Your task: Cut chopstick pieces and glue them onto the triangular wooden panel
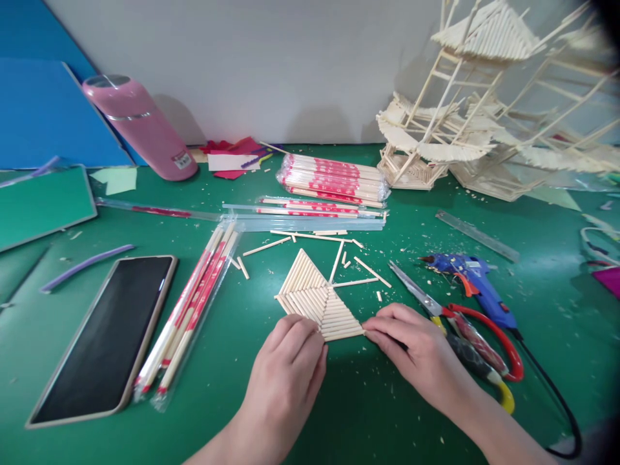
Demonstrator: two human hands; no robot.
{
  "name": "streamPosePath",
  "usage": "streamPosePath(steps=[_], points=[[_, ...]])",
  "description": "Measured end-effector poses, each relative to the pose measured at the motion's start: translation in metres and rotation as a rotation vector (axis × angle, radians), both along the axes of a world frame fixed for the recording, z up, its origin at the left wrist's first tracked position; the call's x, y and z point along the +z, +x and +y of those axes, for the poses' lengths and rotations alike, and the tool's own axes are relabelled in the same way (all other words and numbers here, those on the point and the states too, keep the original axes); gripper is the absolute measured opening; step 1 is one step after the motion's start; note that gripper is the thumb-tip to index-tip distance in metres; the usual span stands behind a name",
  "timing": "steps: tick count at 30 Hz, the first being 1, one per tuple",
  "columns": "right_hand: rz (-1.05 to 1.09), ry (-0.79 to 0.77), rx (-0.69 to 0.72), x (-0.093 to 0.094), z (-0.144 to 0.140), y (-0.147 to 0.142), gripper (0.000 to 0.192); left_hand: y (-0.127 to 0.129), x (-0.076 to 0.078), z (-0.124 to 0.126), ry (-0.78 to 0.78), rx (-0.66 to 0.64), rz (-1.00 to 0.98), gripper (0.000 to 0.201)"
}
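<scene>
Green matting (368, 413) covers our whole bench, backed by a plain pale wall. Farthest left lie a blue board (43, 110) and a pink flask (140, 126) on its side, and nearer to us a dark phone (104, 339) lies face up. Just beside the phone lie wrapped chopsticks (191, 313) in clear sleeves, with a fuller packet (334, 177) further back near the wall.

At the centre sits our stick panel (314, 300), a flat triangle of trimmed sticks laid side by side, resting on the mat between our hands. Our left hand (285, 371) presses its curled fingertips on the panel's near left edge, fingers close together. Our right hand (416, 352) pinches the panel's near right corner between narrow fingers. Loose stick offcuts (358, 265) are scattered just beyond it.

To the right lie scissors (460, 329) with red and yellow handles, touching our right hand's far side, then a blue glue gun (472, 284), a clear ruler (477, 236), and at the back a tall stick model (484, 110).

We judge the step in hand to be squaring and steadying the panel's edge. Whatever follows calls for a firm, even hold so the joined sticks do not part.
</scene>
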State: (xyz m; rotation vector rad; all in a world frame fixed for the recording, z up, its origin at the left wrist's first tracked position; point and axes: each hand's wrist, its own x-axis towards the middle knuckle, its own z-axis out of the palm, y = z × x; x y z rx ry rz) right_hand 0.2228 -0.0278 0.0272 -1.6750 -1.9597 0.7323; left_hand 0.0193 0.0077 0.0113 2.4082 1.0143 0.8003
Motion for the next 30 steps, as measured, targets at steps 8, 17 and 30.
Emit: streamPosePath(steps=[8,17,30], points=[[0.007,-0.015,-0.005,0.0009,-0.0013,-0.0006,0.020,-0.0008,-0.0013,0.0001,0.001,-0.004,0.004,0.014],[0.011,-0.013,-0.019,0.0010,-0.0014,-0.0022,0.020,-0.0008,0.0001,-0.0005,0.002,-0.005,0.011,0.015],[0.020,-0.025,-0.019,-0.0004,-0.0014,-0.0016,0.020,-0.0003,-0.0013,-0.0006,0.021,0.002,0.018,0.014]])
